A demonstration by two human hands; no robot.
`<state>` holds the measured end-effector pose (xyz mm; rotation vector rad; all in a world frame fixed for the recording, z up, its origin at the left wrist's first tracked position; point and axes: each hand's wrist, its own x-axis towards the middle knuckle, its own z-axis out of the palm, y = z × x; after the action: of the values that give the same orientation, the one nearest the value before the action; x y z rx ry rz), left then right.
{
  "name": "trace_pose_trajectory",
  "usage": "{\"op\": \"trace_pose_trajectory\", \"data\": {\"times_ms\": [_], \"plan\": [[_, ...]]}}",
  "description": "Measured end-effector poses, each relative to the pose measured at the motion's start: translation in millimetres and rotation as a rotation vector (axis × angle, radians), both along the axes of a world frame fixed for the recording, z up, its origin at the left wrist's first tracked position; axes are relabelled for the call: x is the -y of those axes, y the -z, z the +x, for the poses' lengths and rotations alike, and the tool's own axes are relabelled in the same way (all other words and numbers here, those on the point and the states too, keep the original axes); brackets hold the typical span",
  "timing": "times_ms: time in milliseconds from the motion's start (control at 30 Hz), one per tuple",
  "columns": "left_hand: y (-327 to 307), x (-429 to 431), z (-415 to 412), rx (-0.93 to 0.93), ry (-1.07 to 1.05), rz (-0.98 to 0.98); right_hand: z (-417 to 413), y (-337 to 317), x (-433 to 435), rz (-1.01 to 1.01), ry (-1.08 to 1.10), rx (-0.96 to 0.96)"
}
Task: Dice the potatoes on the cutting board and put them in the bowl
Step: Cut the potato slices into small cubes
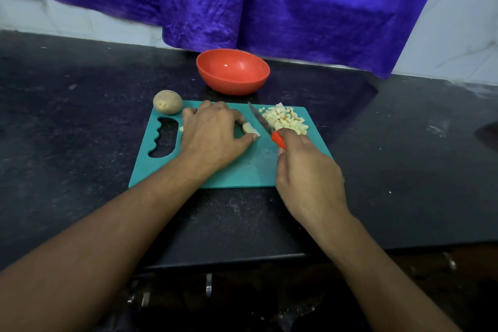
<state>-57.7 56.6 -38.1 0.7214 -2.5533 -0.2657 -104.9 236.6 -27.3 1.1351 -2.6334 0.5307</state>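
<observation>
Left hand (213, 135) is palm-down on the teal cutting board (242, 170), fingers curled over and thumb stretched right, pinning a pale potato piece (250, 129) between thumb and fingertips. Right hand (307, 172) comes in from the near right corner, wrapped closed around the red handle of the knife (265, 125); the blade angles up and away to the left, its tip pointing toward the far edge of the board, lying between the held piece and the heap of diced potato (285, 118). That heap sits at the far right corner of the board, close to the edge. A small offcut (181, 129) peeks out just left of the left hand, beside the board's handle cutout. A whole unpeeled potato (167, 102) rests at the far left corner, overlapping the board's rim. The orange bowl (233, 71) stands on the dark surface (80, 116) just beyond the board, upright, nothing visible inside. Both forearms reach in from the near edge of the surface. Wide bare stretches of surface lie left and right of the board; a purple cloth (269, 0) hangs behind the bowl.
</observation>
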Motion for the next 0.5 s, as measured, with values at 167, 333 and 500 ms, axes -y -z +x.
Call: {"op": "trace_pose_trajectory", "data": {"times_ms": [167,333,500], "plan": [[0,2,1,-0.037,0.005,0.049,4,-1,8,0.082,-0.022,-0.028],[0,2,2,-0.039,0.005,0.046,6,0,10,0.155,-0.018,-0.048],[3,4,1,-0.052,0.011,0.060,5,0,12,0.190,-0.030,-0.060]]}}
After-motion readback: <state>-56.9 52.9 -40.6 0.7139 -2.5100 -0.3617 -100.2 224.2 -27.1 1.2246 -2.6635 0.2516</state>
